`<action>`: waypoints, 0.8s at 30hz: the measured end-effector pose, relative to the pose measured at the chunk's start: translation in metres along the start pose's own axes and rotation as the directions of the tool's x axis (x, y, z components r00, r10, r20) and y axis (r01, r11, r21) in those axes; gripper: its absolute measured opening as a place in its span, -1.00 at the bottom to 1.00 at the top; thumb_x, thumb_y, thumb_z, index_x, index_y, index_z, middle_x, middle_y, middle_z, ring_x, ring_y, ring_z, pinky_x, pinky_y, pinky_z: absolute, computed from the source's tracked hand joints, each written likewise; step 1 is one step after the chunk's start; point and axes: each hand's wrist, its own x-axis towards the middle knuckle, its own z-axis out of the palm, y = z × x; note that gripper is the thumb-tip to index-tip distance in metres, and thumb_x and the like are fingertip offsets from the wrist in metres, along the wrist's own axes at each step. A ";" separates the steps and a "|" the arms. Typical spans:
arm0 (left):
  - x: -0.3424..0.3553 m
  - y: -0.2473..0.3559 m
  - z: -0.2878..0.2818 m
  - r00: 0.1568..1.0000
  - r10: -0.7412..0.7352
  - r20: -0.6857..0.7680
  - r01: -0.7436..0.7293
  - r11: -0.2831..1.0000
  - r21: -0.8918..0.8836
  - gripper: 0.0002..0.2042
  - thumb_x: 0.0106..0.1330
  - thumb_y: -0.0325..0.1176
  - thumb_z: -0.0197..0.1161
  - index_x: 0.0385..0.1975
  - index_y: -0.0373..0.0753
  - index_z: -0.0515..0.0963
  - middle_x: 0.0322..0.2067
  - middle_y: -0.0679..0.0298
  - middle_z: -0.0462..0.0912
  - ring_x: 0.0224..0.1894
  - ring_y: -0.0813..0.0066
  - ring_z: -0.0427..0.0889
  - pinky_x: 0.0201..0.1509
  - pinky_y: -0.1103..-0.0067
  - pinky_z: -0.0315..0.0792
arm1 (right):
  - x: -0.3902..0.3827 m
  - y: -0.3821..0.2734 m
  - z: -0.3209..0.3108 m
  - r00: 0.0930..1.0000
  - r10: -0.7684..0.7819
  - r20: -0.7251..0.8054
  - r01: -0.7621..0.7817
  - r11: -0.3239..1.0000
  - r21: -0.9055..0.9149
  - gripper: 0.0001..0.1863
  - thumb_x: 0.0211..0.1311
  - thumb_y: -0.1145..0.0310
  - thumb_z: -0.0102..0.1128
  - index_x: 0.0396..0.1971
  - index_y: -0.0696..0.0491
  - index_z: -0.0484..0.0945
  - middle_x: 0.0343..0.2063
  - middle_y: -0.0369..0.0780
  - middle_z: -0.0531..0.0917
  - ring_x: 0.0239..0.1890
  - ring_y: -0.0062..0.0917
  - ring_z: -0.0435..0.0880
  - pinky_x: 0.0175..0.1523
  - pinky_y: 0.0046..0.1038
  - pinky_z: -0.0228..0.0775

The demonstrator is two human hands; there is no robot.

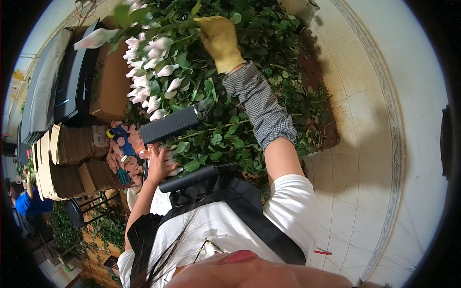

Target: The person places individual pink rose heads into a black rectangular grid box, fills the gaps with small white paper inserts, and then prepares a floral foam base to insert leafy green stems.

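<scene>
My right hand [218, 41], in a yellow rubber glove and a checked sleeve, is over the leafy pile at the far side. Its fingers are closed on a leafy stem. A rose bud [96, 38] in pale netting sticks out to the left of it, blurred. My bare left hand [161, 164] curls around netted rose heads [174, 169], partly hidden by its fingers. These lie between a dark padded block [169, 125] and a black padded bar [188, 179] close to my body. Leafy stems [211, 149] stretch rightward from there.
Many netted roses [144, 86] with long leafy stems are heaped on the table. Pink petals [115, 156], teal-handled scissors [123, 176] and stacked cardboard sleeves [72, 158] are at left. A cardboard box [111, 86] stands behind them. A person in blue [32, 204] is far left.
</scene>
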 end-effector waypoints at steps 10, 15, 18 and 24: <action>-0.017 -0.028 0.026 0.984 0.025 -0.176 -0.040 0.996 -0.081 -0.19 -0.19 -0.28 0.62 0.18 -0.17 0.37 0.27 -0.29 0.15 0.35 -0.37 0.12 0.41 -0.01 0.13 | -0.051 -0.082 -0.077 0.729 0.064 0.682 -0.055 0.998 -0.036 -0.82 0.25 0.46 0.13 -0.20 0.09 0.65 -0.52 -0.06 0.59 -0.46 -0.17 0.60 -0.35 -0.19 0.43; -0.009 -0.019 0.020 0.999 0.023 -0.038 -0.027 0.993 -0.115 -0.19 -0.05 -0.18 0.55 0.25 -0.20 0.33 0.27 -0.19 0.19 0.30 -0.26 0.24 0.36 0.12 0.22 | -0.092 -0.112 -0.145 0.579 0.218 0.786 -0.418 0.906 0.057 -0.90 0.15 0.55 0.27 -0.34 0.15 0.54 -0.46 -0.09 0.62 -0.38 -0.12 0.57 -0.26 -0.15 0.42; -0.019 -0.028 0.018 1.000 -0.011 -0.009 0.010 0.994 -0.109 -0.19 0.00 -0.09 0.50 0.28 -0.27 0.34 0.29 -0.11 0.28 0.32 -0.05 0.29 0.31 0.12 0.26 | -0.124 -0.134 -0.121 0.527 0.096 0.844 -0.383 0.914 0.135 -0.78 0.11 0.56 0.27 -0.20 0.10 0.66 -0.20 -0.10 0.72 -0.13 -0.16 0.68 0.00 -0.26 0.56; -0.007 -0.021 0.013 0.996 0.079 -0.044 -0.084 0.988 -0.131 -0.38 0.03 -0.10 0.48 0.10 -0.20 0.49 0.02 0.04 0.45 0.13 0.00 0.41 0.25 0.18 0.26 | -0.268 -0.111 -0.076 0.431 0.356 0.829 -0.272 0.927 -0.257 -0.82 0.18 0.45 0.13 -0.26 0.10 0.66 -0.31 -0.03 0.69 -0.27 -0.07 0.65 -0.15 -0.11 0.50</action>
